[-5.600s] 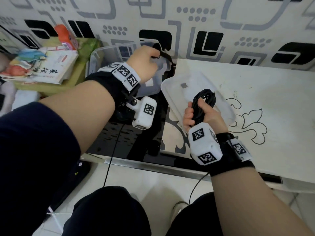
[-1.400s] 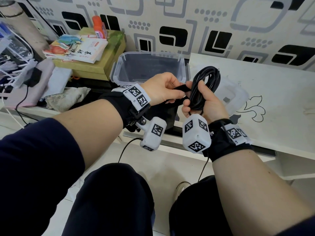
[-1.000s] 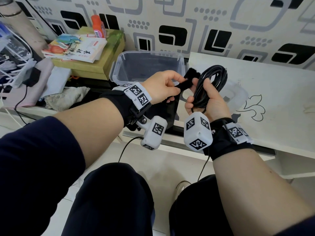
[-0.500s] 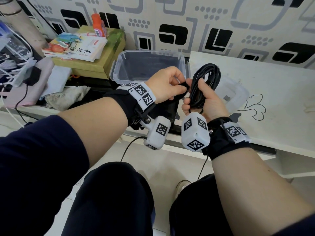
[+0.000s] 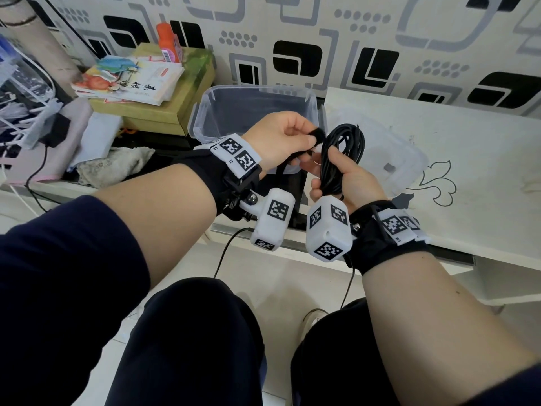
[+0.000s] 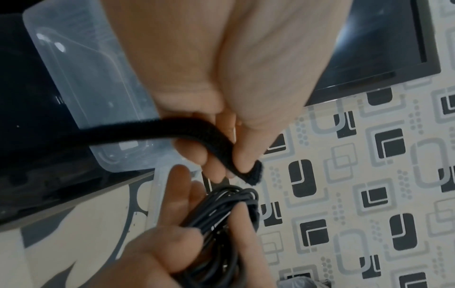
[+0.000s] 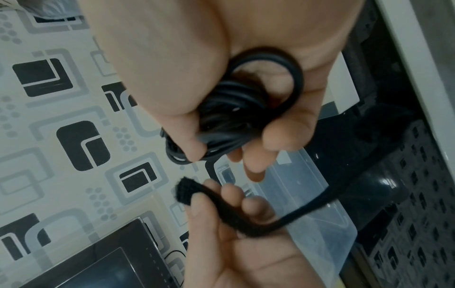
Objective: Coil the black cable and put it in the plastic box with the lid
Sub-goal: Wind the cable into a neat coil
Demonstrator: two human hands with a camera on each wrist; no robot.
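My right hand (image 5: 341,174) grips the coiled black cable (image 5: 342,148), held upright in front of me; the same cable (image 7: 236,109) fills the fist in the right wrist view. My left hand (image 5: 289,139) pinches a flat black fuzzy strap (image 5: 316,134) between thumb and fingers, its tip just left of the coil. The strap (image 6: 192,134) trails back under the left hand. The clear plastic box (image 5: 254,112) stands open on the black surface behind the hands. Its clear lid (image 5: 392,159) lies on the white table to the right.
A yellow-green box (image 5: 164,112) with books (image 5: 128,80) and an orange bottle (image 5: 168,42) sits back left. A crumpled cloth (image 5: 114,165) and white wires (image 5: 17,112) lie at far left. The white table (image 5: 468,171) with a floral drawing stretches right. My knees are below.
The left hand has lifted the strap's end up beside the coil's top. The right hand has kept its grip on the coil and barely moved.
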